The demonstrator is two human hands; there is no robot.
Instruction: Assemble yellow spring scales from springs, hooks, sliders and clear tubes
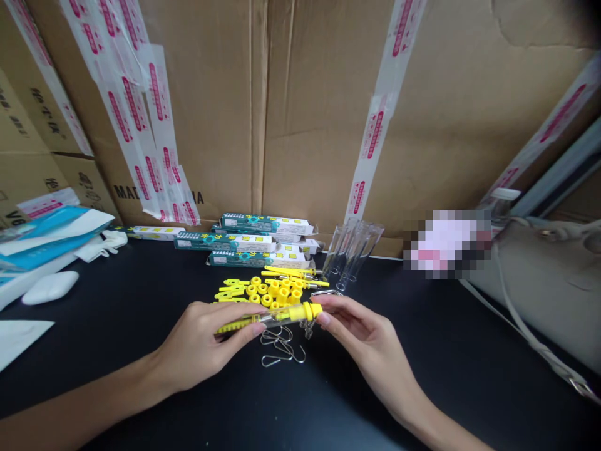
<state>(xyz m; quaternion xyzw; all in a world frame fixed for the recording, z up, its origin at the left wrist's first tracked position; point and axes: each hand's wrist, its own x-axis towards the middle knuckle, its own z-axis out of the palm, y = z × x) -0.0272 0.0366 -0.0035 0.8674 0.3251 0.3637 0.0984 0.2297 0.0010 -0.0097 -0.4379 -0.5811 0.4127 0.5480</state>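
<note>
A clear tube (277, 316) with yellow parts inside lies level between my two hands. My left hand (206, 338) is closed around its left part, thumb and fingers on either side. At its right end, my right hand (364, 329) pinches the yellow cap (313, 310). Just behind are yellow rings (256, 289), yellow strips (232, 291) and yellow rods (291, 273). Silver hooks (279, 351) lie on the black table in front of the tube. Several empty clear tubes (350, 254) stand or lean behind my right hand.
Green and white boxes (244, 258) are stacked at the back against a large cardboard box (319, 125). Blue and white packets (51, 235) and a white rounded object (51, 288) lie at the left on the black table (446, 351). A light bag (549, 275) with a strap sits at the right.
</note>
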